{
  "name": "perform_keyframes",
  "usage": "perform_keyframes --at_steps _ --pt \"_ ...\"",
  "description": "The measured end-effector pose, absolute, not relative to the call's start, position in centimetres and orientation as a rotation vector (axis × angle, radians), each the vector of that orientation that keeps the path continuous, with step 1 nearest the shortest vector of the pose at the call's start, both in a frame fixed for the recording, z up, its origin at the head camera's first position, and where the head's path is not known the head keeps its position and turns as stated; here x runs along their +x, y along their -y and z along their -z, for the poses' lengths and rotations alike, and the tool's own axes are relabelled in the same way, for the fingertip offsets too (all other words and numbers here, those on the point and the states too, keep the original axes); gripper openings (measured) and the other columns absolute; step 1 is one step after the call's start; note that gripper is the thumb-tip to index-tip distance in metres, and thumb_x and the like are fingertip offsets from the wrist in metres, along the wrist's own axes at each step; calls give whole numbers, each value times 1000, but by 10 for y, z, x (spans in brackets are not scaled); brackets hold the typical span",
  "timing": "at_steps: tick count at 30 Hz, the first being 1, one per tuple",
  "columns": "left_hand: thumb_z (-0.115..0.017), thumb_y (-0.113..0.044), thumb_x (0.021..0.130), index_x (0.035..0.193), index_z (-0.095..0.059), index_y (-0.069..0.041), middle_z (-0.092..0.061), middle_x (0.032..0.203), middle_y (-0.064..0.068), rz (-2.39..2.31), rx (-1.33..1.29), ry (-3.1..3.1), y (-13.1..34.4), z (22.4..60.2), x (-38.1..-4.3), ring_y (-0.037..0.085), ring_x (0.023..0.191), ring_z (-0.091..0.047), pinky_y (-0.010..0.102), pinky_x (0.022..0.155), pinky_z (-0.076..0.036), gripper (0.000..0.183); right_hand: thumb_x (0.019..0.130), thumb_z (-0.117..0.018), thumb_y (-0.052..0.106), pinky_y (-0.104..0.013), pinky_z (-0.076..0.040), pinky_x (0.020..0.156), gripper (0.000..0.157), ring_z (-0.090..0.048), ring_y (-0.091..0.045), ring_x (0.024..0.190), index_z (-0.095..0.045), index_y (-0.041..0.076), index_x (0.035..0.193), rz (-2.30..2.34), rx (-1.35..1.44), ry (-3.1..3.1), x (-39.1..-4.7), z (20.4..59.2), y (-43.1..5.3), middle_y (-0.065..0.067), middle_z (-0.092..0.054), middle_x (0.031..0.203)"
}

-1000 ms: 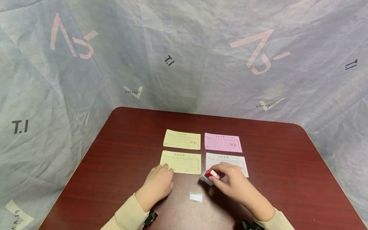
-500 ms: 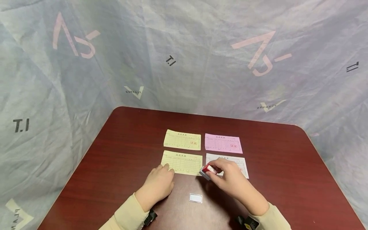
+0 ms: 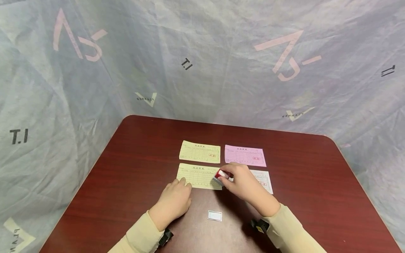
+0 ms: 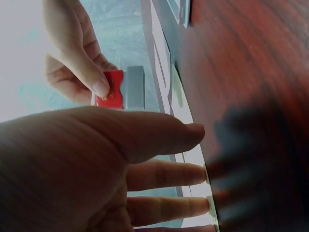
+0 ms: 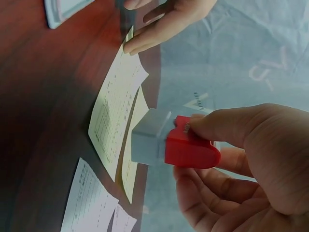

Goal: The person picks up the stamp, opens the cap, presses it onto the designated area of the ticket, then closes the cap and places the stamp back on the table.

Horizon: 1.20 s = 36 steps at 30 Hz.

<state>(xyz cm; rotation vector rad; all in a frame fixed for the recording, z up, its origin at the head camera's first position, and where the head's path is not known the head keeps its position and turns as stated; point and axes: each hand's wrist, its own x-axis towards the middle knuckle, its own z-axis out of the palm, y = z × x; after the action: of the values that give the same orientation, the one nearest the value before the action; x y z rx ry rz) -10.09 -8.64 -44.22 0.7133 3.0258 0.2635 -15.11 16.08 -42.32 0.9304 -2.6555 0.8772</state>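
My right hand (image 3: 245, 184) pinches a red and grey self-inking stamp (image 5: 190, 145) between thumb and fingers. In the right wrist view the stamp is held in the air, its grey base towards the papers. It hovers over the right part of the near yellow form (image 3: 197, 172), which bears printed lines and no red mark that I can see. My left hand (image 3: 174, 198) rests its fingertips on that form's lower left edge, fingers fairly straight in the left wrist view. A white form (image 3: 267, 179) with a red mark lies partly behind my right hand.
Behind these lie another yellow form (image 3: 200, 151) and a pink form (image 3: 245, 155), both with red marks. A small white rectangular piece with a grey border (image 3: 214, 215) lies nearer me on the dark red table (image 3: 126, 168). Grey printed cloth (image 3: 202, 70) hangs around the table.
My right hand has carried the stamp left and away from me, from beside the white form to over the near yellow form. My left hand has stayed on the form's edge.
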Motion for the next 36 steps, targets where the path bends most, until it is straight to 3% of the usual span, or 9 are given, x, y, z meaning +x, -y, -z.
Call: perform_keyframes --at_steps 20,36 --pt "-78 -18 83 99 -69 -1 -59 96 15 -263 737 -3053 89 450 -103 35 89 -60 50 75 -52 25 80 -83 5 -29 -50 63 11 -59 -13 73 -75 3 88 -828 914 2756 -169 436 -143 -2 -66 81" --pt "-77 -18 84 98 -69 -1 -58 90 12 -236 723 -3043 88 446 -104 34 87 -61 49 74 -51 23 81 -85 8 -26 -45 58 11 -52 -9 66 -75 6 86 -802 977 2764 -173 441 -139 4 -58 74"
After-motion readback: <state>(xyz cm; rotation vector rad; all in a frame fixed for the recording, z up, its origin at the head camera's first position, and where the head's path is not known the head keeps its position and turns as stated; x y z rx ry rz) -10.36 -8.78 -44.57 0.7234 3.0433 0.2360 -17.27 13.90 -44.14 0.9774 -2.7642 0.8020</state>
